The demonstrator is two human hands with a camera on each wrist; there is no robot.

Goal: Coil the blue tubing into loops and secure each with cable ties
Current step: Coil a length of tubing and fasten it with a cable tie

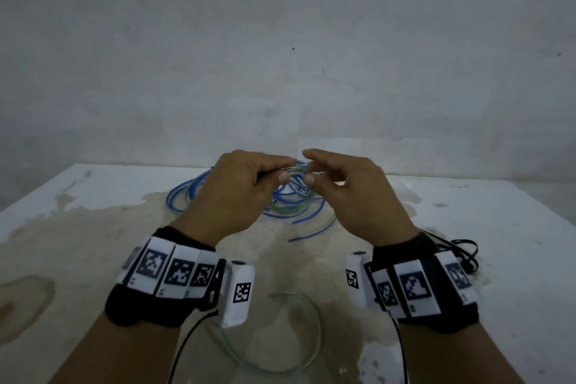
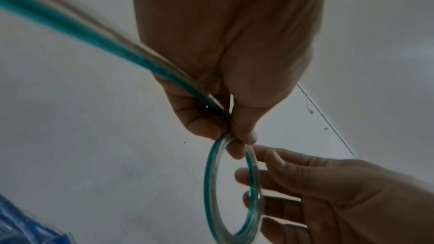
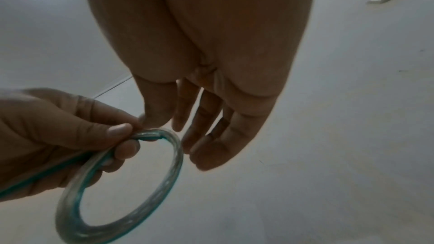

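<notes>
Behind your hands, loose blue tubing (image 1: pixel 187 193) sprawls uncoiled on the desk (image 1: pixel 93 227); your left hand (image 1: pixel 237 193) pinches one small loop (image 2: pixel 232 192), right hand (image 1: pixel 349 193) relaxed beside it, no tie visible.

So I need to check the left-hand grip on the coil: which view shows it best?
The right wrist view: the left hand pinches the tubing coil between thumb and fingers, unobstructed. The left wrist view shows the pinch from behind the palm. The head view shows only the back of the hand, with the coil mostly hidden.
</notes>
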